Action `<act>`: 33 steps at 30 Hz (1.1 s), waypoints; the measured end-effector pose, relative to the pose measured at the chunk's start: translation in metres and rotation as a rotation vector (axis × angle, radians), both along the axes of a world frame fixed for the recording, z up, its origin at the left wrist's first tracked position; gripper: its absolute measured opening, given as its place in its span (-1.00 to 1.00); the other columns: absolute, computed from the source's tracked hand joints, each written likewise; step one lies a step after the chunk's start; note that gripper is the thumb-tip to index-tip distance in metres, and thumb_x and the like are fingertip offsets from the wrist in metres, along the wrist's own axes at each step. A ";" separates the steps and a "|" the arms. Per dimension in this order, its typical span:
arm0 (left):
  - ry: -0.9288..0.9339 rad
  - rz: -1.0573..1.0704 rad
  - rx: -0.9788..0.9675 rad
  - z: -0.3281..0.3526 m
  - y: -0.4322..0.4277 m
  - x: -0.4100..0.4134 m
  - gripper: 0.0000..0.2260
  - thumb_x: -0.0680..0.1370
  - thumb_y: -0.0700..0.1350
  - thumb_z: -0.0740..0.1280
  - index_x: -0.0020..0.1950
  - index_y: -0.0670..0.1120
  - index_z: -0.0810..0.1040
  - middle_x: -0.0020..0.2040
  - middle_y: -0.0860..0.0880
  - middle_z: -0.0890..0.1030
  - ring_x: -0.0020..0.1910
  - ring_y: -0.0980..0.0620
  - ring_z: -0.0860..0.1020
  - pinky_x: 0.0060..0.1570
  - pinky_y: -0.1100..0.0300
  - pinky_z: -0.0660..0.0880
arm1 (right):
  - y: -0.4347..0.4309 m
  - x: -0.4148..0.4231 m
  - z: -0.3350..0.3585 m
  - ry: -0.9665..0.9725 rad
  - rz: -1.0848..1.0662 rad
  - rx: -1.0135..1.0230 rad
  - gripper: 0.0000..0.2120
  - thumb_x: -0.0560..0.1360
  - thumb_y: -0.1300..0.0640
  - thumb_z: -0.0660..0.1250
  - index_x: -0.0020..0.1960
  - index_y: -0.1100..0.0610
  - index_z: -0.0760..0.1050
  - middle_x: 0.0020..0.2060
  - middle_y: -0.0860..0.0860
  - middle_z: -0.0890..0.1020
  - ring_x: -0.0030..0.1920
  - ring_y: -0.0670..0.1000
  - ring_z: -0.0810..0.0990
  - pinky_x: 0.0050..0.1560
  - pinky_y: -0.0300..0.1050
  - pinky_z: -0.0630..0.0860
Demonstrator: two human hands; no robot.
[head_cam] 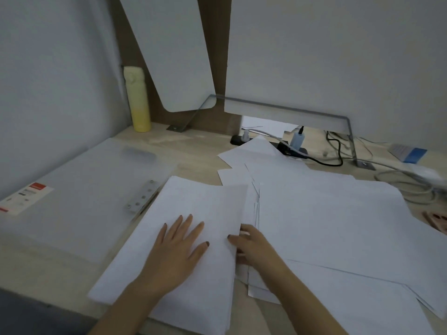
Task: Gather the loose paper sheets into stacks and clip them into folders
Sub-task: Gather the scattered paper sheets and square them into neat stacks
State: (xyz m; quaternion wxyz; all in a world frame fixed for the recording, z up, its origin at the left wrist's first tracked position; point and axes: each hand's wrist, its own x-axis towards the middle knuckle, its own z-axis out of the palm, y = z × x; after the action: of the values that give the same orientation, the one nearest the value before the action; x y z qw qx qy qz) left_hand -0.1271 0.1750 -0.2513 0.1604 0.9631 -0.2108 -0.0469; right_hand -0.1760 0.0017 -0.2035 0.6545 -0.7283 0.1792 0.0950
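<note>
A stack of white paper sheets lies in front of me on the desk. My left hand rests flat on it, fingers spread. At the stack's right edge my right hand has its thumb on top and its fingers tucked under the edge. More loose white sheets spread untidily to the right and toward the back. A translucent folder with a metal clip and a red-and-white label lies open on the left, its right part under the stack.
A yellow bottle stands at the back left against the wall. A power strip with plugs and cables sits at the back under a monitor stand. Grey cables coil at the right.
</note>
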 end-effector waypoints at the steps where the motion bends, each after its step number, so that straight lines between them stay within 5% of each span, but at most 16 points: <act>1: -0.008 -0.001 0.007 -0.005 0.000 -0.001 -0.01 0.11 0.47 -0.64 0.49 0.18 -0.21 0.54 0.12 -0.20 0.41 0.20 -0.35 0.40 0.20 -0.40 | -0.012 -0.002 0.003 -0.014 -0.028 -0.019 -0.69 0.53 0.24 0.24 0.26 0.14 0.33 0.01 0.11 0.60 -0.08 0.04 0.62 -0.13 -0.25 0.56; 6: 0.032 0.008 0.041 0.000 0.000 -0.003 -0.02 0.17 0.48 -0.60 0.52 0.13 -0.17 0.50 0.13 -0.26 0.46 0.17 -0.32 0.42 0.16 -0.36 | -0.099 -0.021 0.017 -0.130 -0.195 -0.362 -0.75 0.53 0.31 0.23 0.19 0.16 0.46 0.08 0.20 0.59 -0.10 0.02 0.55 -0.12 -0.25 0.47; 8: 0.100 0.025 -0.011 0.011 -0.012 -0.005 -0.27 0.45 0.41 -0.27 0.54 0.07 -0.09 0.54 0.09 -0.20 0.52 0.13 -0.24 0.43 0.18 -0.29 | -0.138 -0.034 0.018 -0.086 -0.268 -0.534 -0.75 0.52 0.27 0.26 0.19 0.16 0.50 0.15 0.13 0.57 0.01 0.02 0.51 0.00 -0.16 0.35; 10: 0.155 0.028 -0.171 0.023 -0.032 -0.010 -0.49 0.62 0.14 0.01 0.53 0.03 0.02 0.56 0.09 -0.06 0.53 0.15 -0.13 0.45 0.23 -0.18 | -0.167 -0.048 0.017 -0.045 -0.298 -0.642 -0.72 0.52 0.23 0.28 0.22 0.16 0.48 0.22 0.12 0.53 0.12 0.07 0.49 0.07 -0.12 0.32; 14: 0.392 -0.048 -0.532 0.043 -0.088 -0.017 -0.55 0.61 -0.01 0.17 0.48 0.03 0.18 0.51 0.10 0.18 0.46 0.16 0.17 0.33 0.34 0.09 | -0.187 -0.072 0.017 0.039 -0.180 -0.807 -0.58 0.47 0.09 0.36 0.31 0.09 0.41 0.32 0.11 0.44 0.29 0.12 0.42 0.15 -0.09 0.30; 20: 0.630 0.141 -0.509 0.056 -0.142 0.007 -0.44 0.58 -0.07 0.23 0.51 -0.15 0.10 0.49 -0.10 0.21 0.44 -0.06 0.26 0.31 0.19 0.25 | -0.185 -0.090 0.008 0.000 -0.019 -0.822 -0.41 0.44 -0.07 0.35 0.41 -0.05 0.25 0.39 -0.01 0.33 0.36 0.03 0.34 0.32 -0.10 0.27; 21: 0.669 0.212 -0.533 0.058 -0.145 0.011 -0.51 0.57 -0.08 0.25 0.46 -0.15 0.20 0.40 -0.11 0.32 0.35 -0.08 0.37 0.24 0.16 0.32 | -0.185 -0.092 0.005 0.012 -0.018 -0.821 -0.40 0.44 -0.09 0.34 0.42 -0.05 0.23 0.40 -0.02 0.31 0.37 0.02 0.32 0.32 -0.11 0.27; 23: 0.724 0.315 -0.647 0.056 -0.147 0.017 -0.87 0.55 -0.12 0.28 0.06 -0.13 0.44 -0.04 -0.09 0.49 -0.10 -0.03 0.52 -0.13 0.20 0.43 | -0.186 -0.094 -0.003 0.031 -0.001 -0.879 -0.37 0.44 -0.13 0.32 0.44 -0.07 0.19 0.43 -0.04 0.26 0.41 0.00 0.25 0.34 -0.12 0.22; 25: 0.729 0.343 -0.653 0.058 -0.147 0.021 -0.83 0.53 -0.15 0.30 -0.22 -0.17 0.41 -0.30 -0.09 0.42 -0.38 0.01 0.41 -0.41 0.27 0.34 | -0.186 -0.098 -0.011 0.039 0.027 -0.958 -0.36 0.45 -0.16 0.30 0.45 -0.06 0.16 0.47 -0.04 0.18 0.46 0.00 0.14 0.39 -0.13 0.16; 27: 0.775 0.285 -0.638 0.057 -0.146 0.022 -0.82 0.48 -0.09 0.37 -0.10 -0.21 0.53 -0.18 -0.13 0.55 -0.24 -0.05 0.53 -0.29 0.28 0.40 | -0.186 -0.100 -0.015 0.031 0.029 -0.975 -0.36 0.47 -0.16 0.28 0.46 -0.05 0.15 0.49 -0.05 0.12 0.48 -0.02 0.07 0.41 -0.14 0.11; 30: 0.882 0.111 -0.643 0.054 -0.147 0.015 -0.50 0.34 0.03 0.41 0.25 -0.08 0.50 0.19 0.01 0.56 0.20 0.03 0.51 0.16 0.22 0.38 | -0.187 -0.101 -0.019 0.014 0.007 -0.960 -0.38 0.48 -0.13 0.27 0.46 -0.02 0.16 0.50 -0.06 0.12 0.49 -0.03 0.06 0.43 -0.14 0.09; 33: 0.867 0.027 -0.737 0.048 -0.149 0.005 -0.66 0.51 -0.13 0.36 0.27 -0.02 0.45 0.17 0.04 0.58 0.06 0.15 0.55 -0.02 0.36 0.45 | -0.187 -0.102 -0.020 0.013 0.017 -0.985 -0.41 0.51 -0.12 0.24 0.47 -0.01 0.15 0.50 -0.05 0.10 0.49 -0.02 0.05 0.43 -0.15 0.08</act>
State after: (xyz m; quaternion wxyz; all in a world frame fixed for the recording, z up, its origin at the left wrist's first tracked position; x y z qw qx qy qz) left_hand -0.1218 0.0257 -0.2035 0.5583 0.7388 -0.1157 -0.3593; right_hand -0.2784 -0.1855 -0.2235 0.2305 -0.9521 0.2009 0.0092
